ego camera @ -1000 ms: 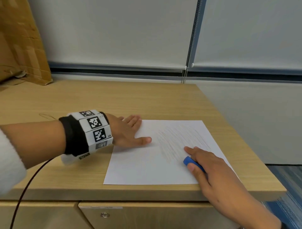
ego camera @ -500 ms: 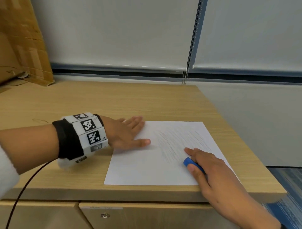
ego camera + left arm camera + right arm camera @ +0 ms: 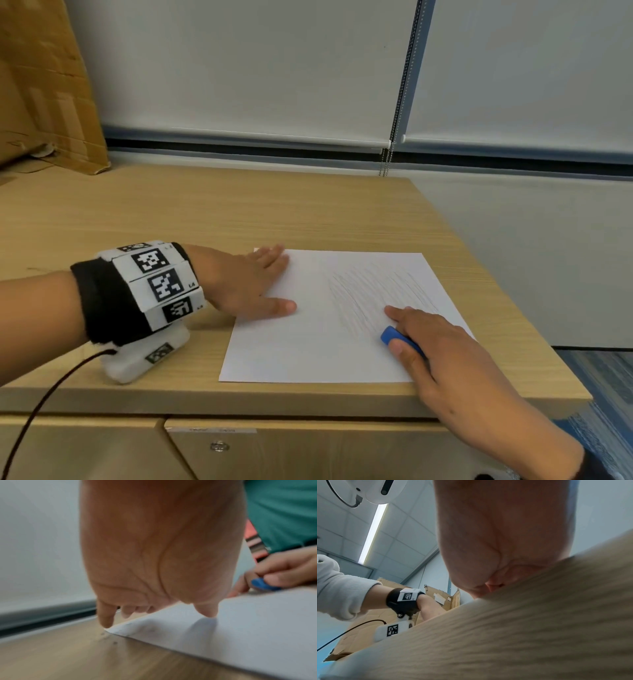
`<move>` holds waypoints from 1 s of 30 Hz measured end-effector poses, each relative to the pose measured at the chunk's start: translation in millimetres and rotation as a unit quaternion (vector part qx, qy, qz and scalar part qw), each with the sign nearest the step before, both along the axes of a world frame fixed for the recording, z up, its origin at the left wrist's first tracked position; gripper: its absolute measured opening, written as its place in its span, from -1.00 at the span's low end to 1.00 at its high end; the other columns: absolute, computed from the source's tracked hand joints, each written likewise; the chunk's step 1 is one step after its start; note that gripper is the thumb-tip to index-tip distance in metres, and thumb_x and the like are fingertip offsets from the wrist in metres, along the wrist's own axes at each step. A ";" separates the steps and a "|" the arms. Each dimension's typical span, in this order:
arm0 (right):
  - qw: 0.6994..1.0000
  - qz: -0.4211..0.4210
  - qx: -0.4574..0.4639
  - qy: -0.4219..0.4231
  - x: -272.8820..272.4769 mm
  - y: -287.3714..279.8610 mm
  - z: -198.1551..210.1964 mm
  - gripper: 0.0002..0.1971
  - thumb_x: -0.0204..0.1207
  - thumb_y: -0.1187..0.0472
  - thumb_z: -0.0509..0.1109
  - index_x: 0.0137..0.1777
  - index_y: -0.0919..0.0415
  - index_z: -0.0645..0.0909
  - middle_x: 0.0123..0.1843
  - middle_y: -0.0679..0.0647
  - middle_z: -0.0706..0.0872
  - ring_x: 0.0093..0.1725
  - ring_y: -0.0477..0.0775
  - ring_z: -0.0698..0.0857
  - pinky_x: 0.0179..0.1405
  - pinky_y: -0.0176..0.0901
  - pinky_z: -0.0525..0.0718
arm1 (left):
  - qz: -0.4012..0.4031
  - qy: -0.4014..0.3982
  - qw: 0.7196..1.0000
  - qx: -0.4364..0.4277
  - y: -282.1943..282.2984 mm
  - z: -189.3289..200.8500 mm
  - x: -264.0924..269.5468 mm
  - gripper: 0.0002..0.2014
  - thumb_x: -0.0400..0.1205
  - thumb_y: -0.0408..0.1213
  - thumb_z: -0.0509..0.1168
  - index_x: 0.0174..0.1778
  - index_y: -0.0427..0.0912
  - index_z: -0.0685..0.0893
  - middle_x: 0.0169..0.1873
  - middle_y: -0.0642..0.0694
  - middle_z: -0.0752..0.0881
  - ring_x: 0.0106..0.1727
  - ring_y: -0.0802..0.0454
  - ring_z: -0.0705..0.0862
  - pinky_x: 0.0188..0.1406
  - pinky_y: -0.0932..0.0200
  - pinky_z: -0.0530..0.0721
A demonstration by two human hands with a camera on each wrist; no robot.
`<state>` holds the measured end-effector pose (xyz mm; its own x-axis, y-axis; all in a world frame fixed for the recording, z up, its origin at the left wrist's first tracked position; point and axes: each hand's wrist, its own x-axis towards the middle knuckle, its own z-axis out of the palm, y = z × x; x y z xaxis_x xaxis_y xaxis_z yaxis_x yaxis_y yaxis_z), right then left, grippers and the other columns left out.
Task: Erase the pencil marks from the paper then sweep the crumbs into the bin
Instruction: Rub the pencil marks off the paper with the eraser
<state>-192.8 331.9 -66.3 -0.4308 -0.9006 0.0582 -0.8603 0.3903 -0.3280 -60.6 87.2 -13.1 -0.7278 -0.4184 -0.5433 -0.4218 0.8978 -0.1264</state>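
Observation:
A white sheet of paper (image 3: 318,329) lies near the front right of the wooden cabinet top (image 3: 205,219). Faint grey pencil marks (image 3: 373,291) cover its right half. My left hand (image 3: 253,284) lies flat with straight fingers on the sheet's left edge, pressing it down. My right hand (image 3: 421,339) pinches a blue eraser (image 3: 390,335) between thumb and fingers and holds it on the paper at the lower edge of the marks. In the left wrist view the eraser (image 3: 262,584) shows in the right hand, and a few dark crumbs (image 3: 109,639) lie off the paper's corner (image 3: 109,629).
A flattened cardboard box (image 3: 44,89) leans against the wall at the back left. The cabinet top's right edge (image 3: 507,291) drops to the floor just beyond the paper. A black cable (image 3: 37,407) hangs from my left wrist over the front edge. No bin shows.
My left forearm has slid slightly left and the hand has settled on the paper's edge. The right hand with the eraser has hardly moved.

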 end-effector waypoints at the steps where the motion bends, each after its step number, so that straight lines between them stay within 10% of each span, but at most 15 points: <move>1: 1.000 0.003 0.006 0.014 1.0 -0.9 3.3 -0.46 0.61 -0.21 -0.13 0.56 -0.17 0.26 0.51 -0.36 0.38 0.49 -0.29 0.33 0.43 -0.39 0.28 | -0.009 0.006 1.000 0.016 1.4 1.4 -3.5 -0.06 0.60 0.41 -0.13 0.66 -0.11 -0.41 0.63 0.02 -0.47 0.69 0.07 -0.27 0.68 -0.03 -0.03; 9: 0.997 0.036 0.022 0.057 -17.2 -36.4 54.9 -0.82 0.56 -0.08 0.32 -0.12 -0.02 0.64 -0.20 -0.12 0.69 -0.22 -0.06 0.67 -0.16 -0.02 0.68 | -0.026 -0.025 0.998 -0.049 -7.9 1.5 -29.1 0.11 0.44 0.54 0.07 0.71 -0.16 -0.10 0.72 0.01 -0.13 0.67 -0.06 0.19 0.53 -0.19 0.34; 13: 0.993 0.107 0.024 0.043 -34.5 -84.5 83.4 -0.93 0.50 0.07 0.47 -0.08 0.01 0.67 -0.26 -0.08 0.72 -0.38 -0.16 0.67 -0.26 -0.17 0.69 | -0.037 -0.028 0.997 -0.067 -6.3 5.6 -36.1 0.10 0.41 0.52 0.17 0.70 -0.12 0.00 0.68 -0.08 0.12 0.64 -0.12 0.23 0.48 -0.26 0.38; 20: 0.981 0.163 0.091 0.050 -59.1 -170.0 63.7 -0.87 0.50 0.21 0.47 0.01 0.21 0.71 -0.08 0.03 0.73 -0.09 -0.01 0.65 -0.09 -0.21 0.63 | -0.046 -0.034 0.996 -0.065 -10.8 4.4 -42.9 0.12 0.40 0.50 0.24 0.71 -0.07 -0.05 0.68 -0.08 0.13 0.65 -0.13 0.17 0.48 -0.26 0.37; 30: 0.962 0.213 0.158 -0.072 -69.5 -180.1 53.2 -0.92 0.43 0.22 0.54 -0.13 0.21 0.75 -0.18 0.10 0.81 -0.25 -0.07 0.68 -0.16 -0.15 0.66 | -0.050 -0.035 0.996 -0.063 -15.9 -0.8 -44.6 0.16 0.38 0.51 0.24 0.72 0.00 -0.18 0.71 -0.05 -0.01 0.68 -0.11 0.04 0.51 -0.22 0.33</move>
